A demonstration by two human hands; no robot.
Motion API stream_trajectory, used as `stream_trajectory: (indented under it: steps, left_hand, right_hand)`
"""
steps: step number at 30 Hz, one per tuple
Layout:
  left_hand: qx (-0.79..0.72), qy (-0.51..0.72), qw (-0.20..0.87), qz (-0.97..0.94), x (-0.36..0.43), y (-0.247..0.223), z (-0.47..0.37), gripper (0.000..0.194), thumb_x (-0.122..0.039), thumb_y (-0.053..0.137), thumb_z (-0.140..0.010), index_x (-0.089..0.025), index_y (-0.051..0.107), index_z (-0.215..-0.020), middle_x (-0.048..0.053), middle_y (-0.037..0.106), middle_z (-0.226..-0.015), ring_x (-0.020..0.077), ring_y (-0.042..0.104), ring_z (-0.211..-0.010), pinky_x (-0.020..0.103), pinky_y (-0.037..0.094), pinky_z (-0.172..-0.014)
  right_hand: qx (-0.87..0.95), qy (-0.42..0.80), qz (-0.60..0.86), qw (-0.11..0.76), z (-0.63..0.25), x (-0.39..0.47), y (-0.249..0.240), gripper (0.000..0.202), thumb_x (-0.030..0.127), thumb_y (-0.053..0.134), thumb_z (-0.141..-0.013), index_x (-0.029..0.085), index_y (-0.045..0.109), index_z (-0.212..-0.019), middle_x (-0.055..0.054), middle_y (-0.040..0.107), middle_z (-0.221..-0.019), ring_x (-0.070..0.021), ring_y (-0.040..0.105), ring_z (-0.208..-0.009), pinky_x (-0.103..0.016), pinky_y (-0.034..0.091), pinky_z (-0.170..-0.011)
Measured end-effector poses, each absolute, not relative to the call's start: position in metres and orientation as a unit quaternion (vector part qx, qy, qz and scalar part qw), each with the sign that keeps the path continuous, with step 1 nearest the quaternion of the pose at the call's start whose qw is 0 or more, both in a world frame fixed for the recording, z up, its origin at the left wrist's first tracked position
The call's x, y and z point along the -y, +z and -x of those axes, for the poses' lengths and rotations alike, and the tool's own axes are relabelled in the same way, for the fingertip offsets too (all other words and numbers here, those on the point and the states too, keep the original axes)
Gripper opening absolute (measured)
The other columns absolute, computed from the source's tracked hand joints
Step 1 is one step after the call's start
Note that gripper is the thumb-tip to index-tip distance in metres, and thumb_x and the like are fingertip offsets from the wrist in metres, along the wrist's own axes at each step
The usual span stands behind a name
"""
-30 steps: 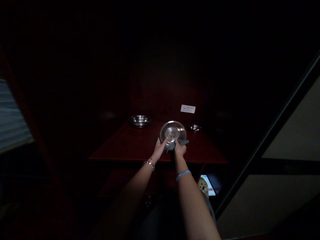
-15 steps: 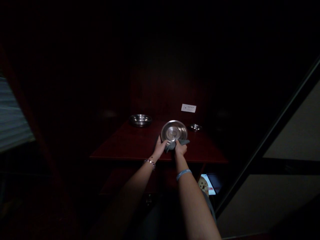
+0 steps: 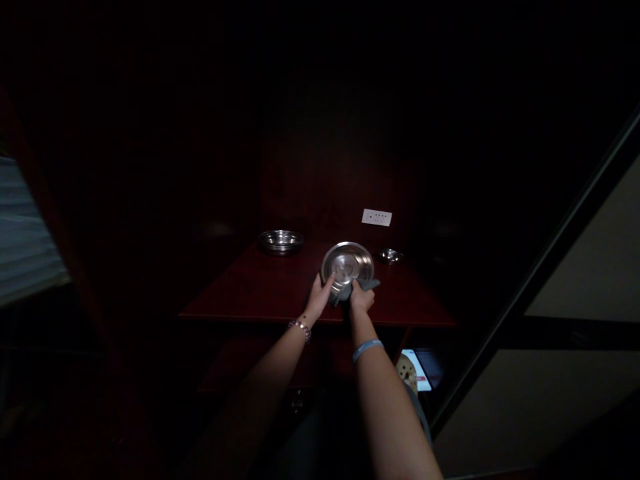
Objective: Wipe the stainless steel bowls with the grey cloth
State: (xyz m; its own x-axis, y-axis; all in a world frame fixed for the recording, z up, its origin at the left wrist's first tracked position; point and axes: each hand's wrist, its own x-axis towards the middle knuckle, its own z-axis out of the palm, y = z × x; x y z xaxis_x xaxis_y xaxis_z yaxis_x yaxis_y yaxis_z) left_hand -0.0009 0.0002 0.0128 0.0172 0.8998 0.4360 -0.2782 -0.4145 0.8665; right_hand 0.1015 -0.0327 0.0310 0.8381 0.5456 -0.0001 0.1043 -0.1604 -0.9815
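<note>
Our left hand (image 3: pixel 316 301) has edged its thumb (image 3: pixel 329 281) up inside the tilted steel bowl (image 3: pixel 349 262), gripping it at eight o'clock; our right hand (image 3: pixel 363 299) holds a grey cloth (image 3: pixel 343 295) there at five, over the red surface (image 3: pixel 260 293). Stacked bowls (image 3: pixel 281 249) sit toward ten.

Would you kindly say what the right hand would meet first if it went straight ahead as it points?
Probably the shiny round metal bowl, just beyond the grey cloth in the right hand; exact depth is unclear.
</note>
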Motion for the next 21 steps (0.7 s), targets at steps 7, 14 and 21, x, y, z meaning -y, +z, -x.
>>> stream_trajectory:
  steps: [7, 14, 21]
  left_hand:
    - [-0.27, 0.612, 0.434, -0.604, -0.002, 0.01, -0.003, 0.061, -0.025, 0.069, -0.074, -0.015, 0.045, -0.129, 0.013, 0.055, -0.134, 0.0209, 0.052, -0.123, 0.034, 0.033, -0.11]
    - [-0.296, 0.605, 0.434, -0.598, -0.005, 0.009, -0.002, 0.052, -0.013, 0.06, -0.074, -0.014, 0.052, -0.125, 0.013, 0.059, -0.13, 0.0235, 0.053, -0.122, 0.038, 0.034, -0.11]
    - [-0.322, 0.598, 0.446, -0.582, -0.005, 0.01, -0.002, 0.046, -0.009, 0.058, -0.071, -0.013, 0.056, -0.118, 0.011, 0.065, -0.12, 0.0212, 0.059, -0.114, 0.036, 0.039, -0.105]
  right_hand:
    - [0.216, 0.185, 0.749, 0.598, -0.1, 0.032, 0.031, 0.043, 0.037, 0.065, -0.078, 0.004, 0.069, -0.104, -0.023, 0.07, -0.101, -0.0289, 0.067, -0.099, -0.029, 0.054, -0.077]
    - [0.219, 0.211, 0.74, 0.6, -0.102, 0.033, 0.034, 0.046, 0.039, 0.068, -0.075, 0.004, 0.068, -0.106, -0.02, 0.069, -0.107, -0.028, 0.066, -0.101, -0.029, 0.052, -0.083]
    - [0.254, 0.159, 0.762, 0.575, -0.112, 0.035, 0.035, 0.045, 0.043, 0.067, -0.075, 0.007, 0.07, -0.102, -0.021, 0.07, -0.102, -0.0279, 0.067, -0.099, -0.03, 0.052, -0.081]
